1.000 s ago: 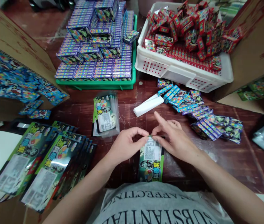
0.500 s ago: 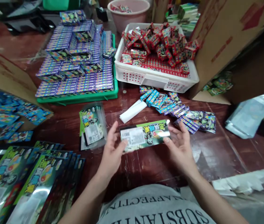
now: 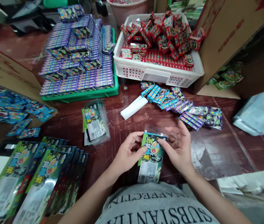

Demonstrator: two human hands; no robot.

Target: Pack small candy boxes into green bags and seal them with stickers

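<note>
Between my hands, close to my shirt, is a clear plastic bag with a green and black printed candy card [image 3: 152,155] in it, held lengthwise toward me. My left hand [image 3: 130,152] grips its left edge, thumb on the front. My right hand [image 3: 177,147] pinches the upper right part near the bag's clear end, with some fingers raised. A blue strip shows along the card's top edge. To the left lies a small stack of similar printed bags [image 3: 95,124]. Beyond my hands are a folded white paper [image 3: 133,107] and a row of small blue and purple candy boxes [image 3: 176,102].
A green tray [image 3: 80,95] carries stacked purple boxes. Beside it, a white basket [image 3: 156,76] holds red boxes. Cardboard boxes stand left [image 3: 10,70] and right [image 3: 225,40]. Filled packs [image 3: 40,180] lie at the lower left; clear plastic bags [image 3: 258,112] lie at the right.
The printed bag has turned from lying crosswise to pointing lengthwise toward me, and it has come nearer my body. My left hand has moved right, closer to my right hand.
</note>
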